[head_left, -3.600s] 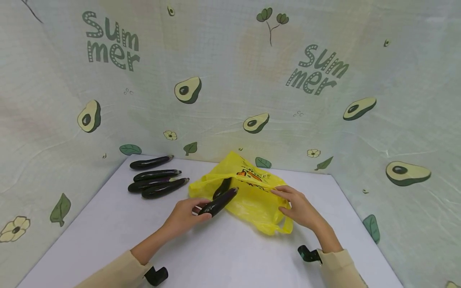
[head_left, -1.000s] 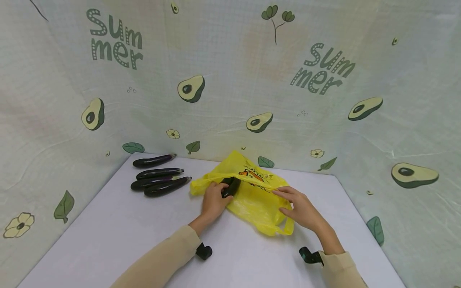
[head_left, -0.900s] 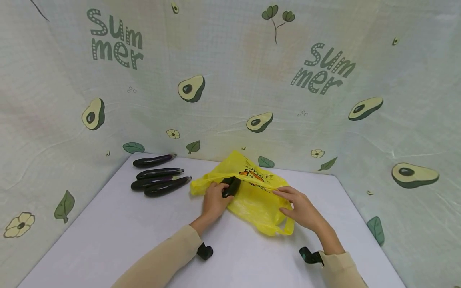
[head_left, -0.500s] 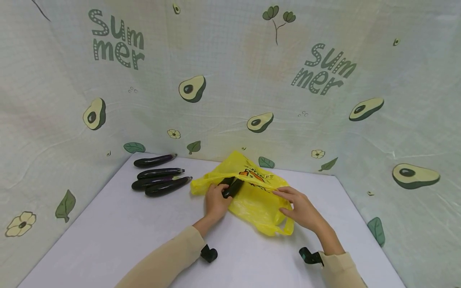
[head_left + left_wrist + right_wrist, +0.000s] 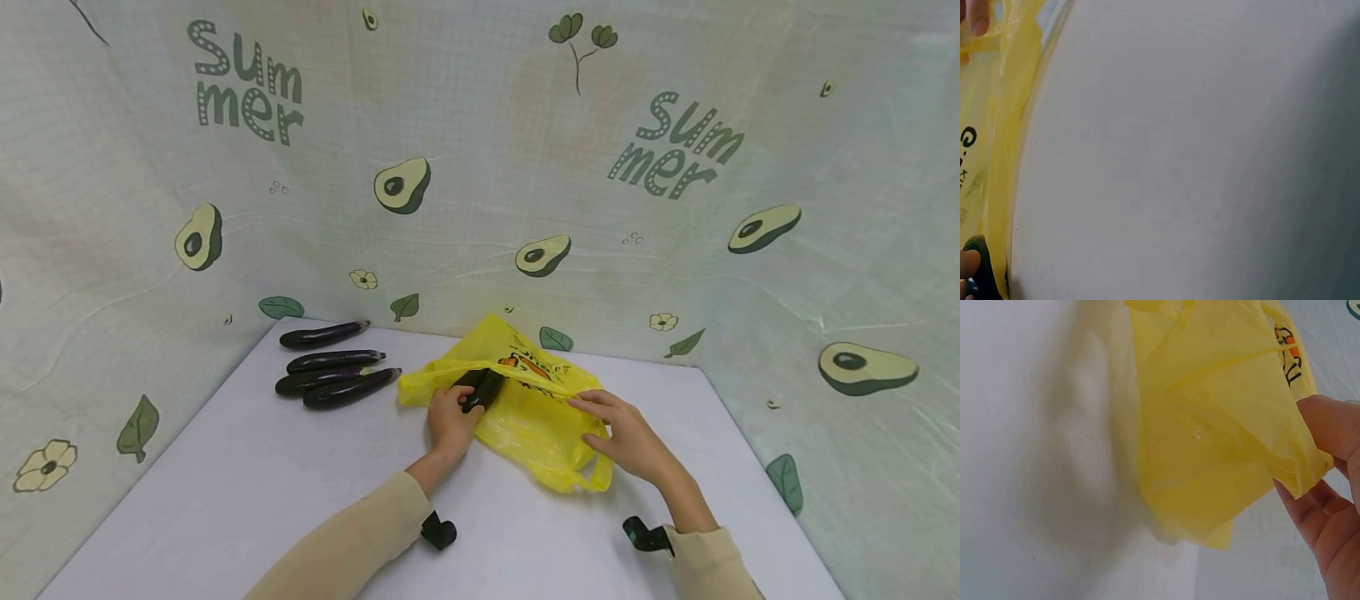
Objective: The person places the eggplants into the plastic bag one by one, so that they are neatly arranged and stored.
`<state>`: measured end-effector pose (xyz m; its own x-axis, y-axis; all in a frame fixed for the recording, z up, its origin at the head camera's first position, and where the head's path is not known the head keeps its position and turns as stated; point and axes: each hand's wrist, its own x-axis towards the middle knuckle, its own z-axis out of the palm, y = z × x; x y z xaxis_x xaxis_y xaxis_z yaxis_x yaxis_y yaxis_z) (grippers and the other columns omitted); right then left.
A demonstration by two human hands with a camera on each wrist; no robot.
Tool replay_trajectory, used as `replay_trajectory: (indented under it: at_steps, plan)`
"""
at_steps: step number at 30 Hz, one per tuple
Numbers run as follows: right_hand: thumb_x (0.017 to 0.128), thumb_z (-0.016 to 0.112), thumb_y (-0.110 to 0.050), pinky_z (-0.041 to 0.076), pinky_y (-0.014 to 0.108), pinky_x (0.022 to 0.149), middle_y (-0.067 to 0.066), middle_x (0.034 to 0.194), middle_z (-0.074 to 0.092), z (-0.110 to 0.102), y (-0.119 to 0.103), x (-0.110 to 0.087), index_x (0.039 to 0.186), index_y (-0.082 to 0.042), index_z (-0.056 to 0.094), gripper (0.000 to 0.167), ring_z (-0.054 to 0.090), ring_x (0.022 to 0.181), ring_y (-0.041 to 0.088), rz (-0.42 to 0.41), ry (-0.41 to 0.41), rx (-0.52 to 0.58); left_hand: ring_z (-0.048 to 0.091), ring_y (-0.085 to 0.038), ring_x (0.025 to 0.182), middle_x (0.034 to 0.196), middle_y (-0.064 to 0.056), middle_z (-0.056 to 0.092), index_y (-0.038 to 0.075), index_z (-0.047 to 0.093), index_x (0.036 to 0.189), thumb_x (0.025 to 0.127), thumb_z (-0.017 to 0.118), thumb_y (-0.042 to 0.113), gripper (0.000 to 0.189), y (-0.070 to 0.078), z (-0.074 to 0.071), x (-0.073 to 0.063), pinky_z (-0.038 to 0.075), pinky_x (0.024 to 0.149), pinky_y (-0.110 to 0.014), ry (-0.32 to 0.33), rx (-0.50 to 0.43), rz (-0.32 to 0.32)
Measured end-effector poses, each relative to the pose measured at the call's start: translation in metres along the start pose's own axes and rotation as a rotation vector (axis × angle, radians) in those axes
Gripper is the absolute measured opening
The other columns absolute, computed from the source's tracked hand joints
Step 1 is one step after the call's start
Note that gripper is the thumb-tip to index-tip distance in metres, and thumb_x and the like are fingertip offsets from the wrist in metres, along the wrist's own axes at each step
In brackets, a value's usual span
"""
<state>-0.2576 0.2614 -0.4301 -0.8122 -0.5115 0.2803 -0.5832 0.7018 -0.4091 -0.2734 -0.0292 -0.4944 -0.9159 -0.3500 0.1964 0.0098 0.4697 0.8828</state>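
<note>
A yellow plastic bag [image 5: 517, 429] with a printed design lies on the table, its mouth toward me. At the bag's mouth my left hand [image 5: 452, 423] holds the near end of a dark purple eggplant [image 5: 487, 390]; the far end is hidden under the bag's upper layer. Another eggplant [image 5: 471, 378] lies just left of it, partly covered by the bag. In the left wrist view, fingertips [image 5: 969, 262] touch the dark rounded end. My right hand [image 5: 626, 429] pinches the bag's edge at the right, thumb below and fingers above, as the right wrist view shows.
Several eggplants [image 5: 351, 390] lie at the table's back left, most of them close together and one [image 5: 322, 335] farther back. The white table [image 5: 262, 492] is bordered by a hanging cloth [image 5: 465, 108] printed with avocados and leaves.
Since the earliest frame, my left hand has carried the eggplant forward and right into the bag's mouth. Lately its fingers have drawn back slightly. My right hand keeps its hold on the bag.
</note>
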Motion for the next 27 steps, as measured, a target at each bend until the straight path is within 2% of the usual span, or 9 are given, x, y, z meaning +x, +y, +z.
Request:
replay_trajectory:
  at_steps: [8, 14, 19, 27]
  plan:
    - [0.085, 0.087, 0.002, 0.057, 0.051, 0.1, 0.015, 0.146, 0.06, 0.0, 0.001, -0.001, 0.143, -0.009, 0.067, 0.062, 0.063, 0.128, 0.036, -0.003, -0.002, 0.006, 0.06, -0.026, 0.095, 0.106, -0.015, 0.067, 0.005, 0.077, 0.118, 0.085, 0.089, 0.007, 0.035, -0.004, -0.001, -0.001, 0.052, 0.089, -0.047, -0.004, 0.01, 0.037]
    - [0.085, 0.086, 0.003, 0.059, 0.05, 0.097, 0.016, 0.145, 0.061, 0.0, 0.002, -0.001, 0.143, -0.007, 0.067, 0.062, 0.064, 0.126, 0.036, -0.017, 0.001, 0.009, 0.063, -0.023, 0.094, 0.106, -0.01, 0.069, 0.008, 0.077, 0.119, 0.086, 0.088, 0.01, 0.036, -0.007, -0.011, -0.004, 0.055, 0.088, -0.043, -0.034, 0.016, 0.057]
    - [0.086, 0.086, 0.001, 0.057, 0.051, 0.101, 0.014, 0.146, 0.06, -0.001, 0.002, -0.001, 0.143, -0.009, 0.067, 0.062, 0.062, 0.129, 0.035, -0.006, -0.006, 0.005, 0.066, -0.023, 0.096, 0.109, -0.007, 0.071, 0.011, 0.078, 0.119, 0.086, 0.088, 0.011, 0.034, -0.009, -0.031, -0.008, 0.057, 0.089, -0.043, -0.085, -0.001, 0.074]
    - [0.085, 0.086, 0.002, 0.057, 0.051, 0.099, 0.014, 0.146, 0.06, 0.0, 0.002, -0.001, 0.144, -0.01, 0.067, 0.063, 0.063, 0.127, 0.035, -0.001, -0.003, 0.004, 0.066, -0.022, 0.1, 0.118, -0.005, 0.072, 0.015, 0.077, 0.122, 0.089, 0.085, 0.015, 0.034, -0.008, -0.085, -0.013, 0.056, 0.089, -0.04, -0.153, 0.082, 0.167]
